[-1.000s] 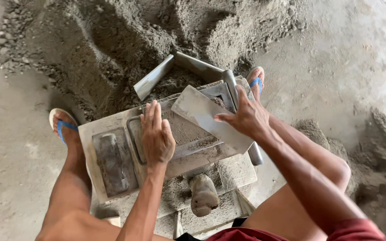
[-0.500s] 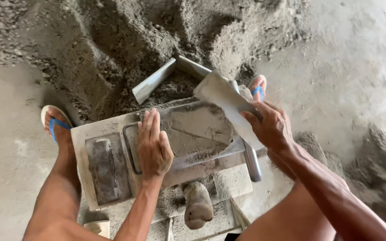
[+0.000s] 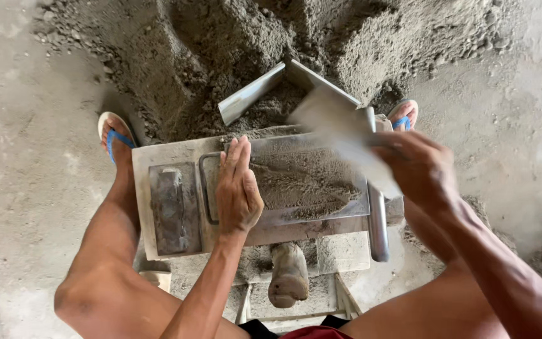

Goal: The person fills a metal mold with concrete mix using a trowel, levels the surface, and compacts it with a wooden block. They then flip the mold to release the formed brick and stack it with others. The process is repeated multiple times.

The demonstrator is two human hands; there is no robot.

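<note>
My left hand (image 3: 237, 188) lies flat, fingers together, on the left end of a metal mould (image 3: 308, 216) filled with damp grey mix (image 3: 302, 182). My right hand (image 3: 425, 169) grips a flat grey metal plate (image 3: 340, 129), blurred with motion, tilted above the mould's right end. The mould sits on a grey steel press table (image 3: 158, 157) between my bare legs. A dark rectangular block (image 3: 169, 207) rests on the table left of my left hand.
A big heap of grey sand mix (image 3: 221, 56) rises behind the table, with a V-shaped metal chute (image 3: 265, 88) stuck in it. A steel pipe lever (image 3: 377, 226) runs along the table's right side. A worn handle (image 3: 288, 276) juts out below. My feet wear blue sandals (image 3: 113, 135).
My right hand has lifted the plate off the mould and swung it up to the right, uncovering the mix. My left hand stays pressed on the mould. The view shifted slightly.
</note>
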